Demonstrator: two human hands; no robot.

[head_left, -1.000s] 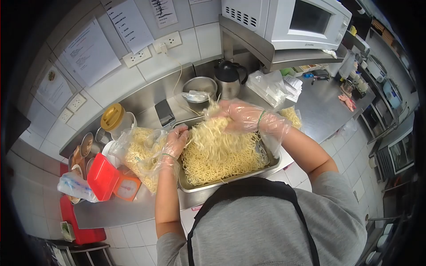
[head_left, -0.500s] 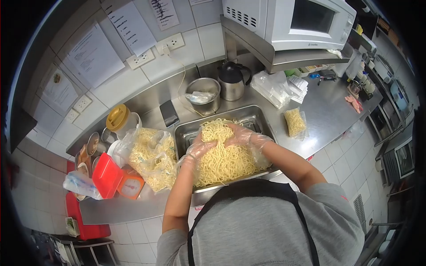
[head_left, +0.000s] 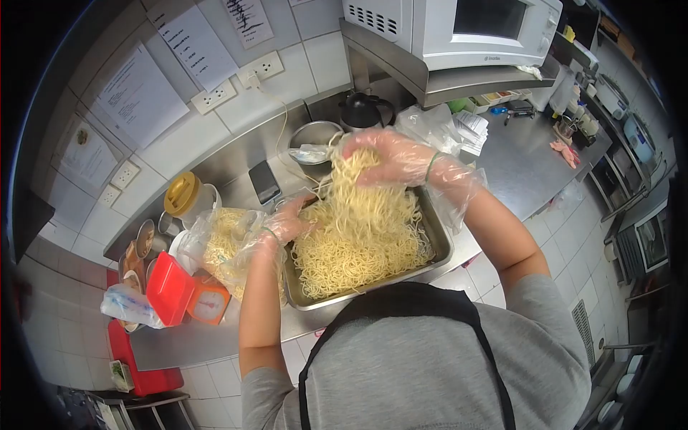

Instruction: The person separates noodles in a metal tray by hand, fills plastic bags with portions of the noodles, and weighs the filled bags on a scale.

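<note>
Yellow noodles fill a deep rectangular metal tray on the counter. My right hand, in a clear plastic glove, is raised above the tray's far side. Its fingers are closed around a clump of noodles, whose strands hang down towards the pile. My left hand, also gloved, is at the tray's far left corner, fingers stretched out by the edge of the noodles. Next to my left forearm lies a clear bag of noodles, partly covered by the glove cuff.
An orange scale and a red container stand on the left. Behind the tray are a phone, a metal pot and a black-topped jug. A microwave sits on a shelf above.
My right hand has lifted a clump of noodles up from the tray. My left hand has moved away from the clump to the left. The view has shifted slightly.
</note>
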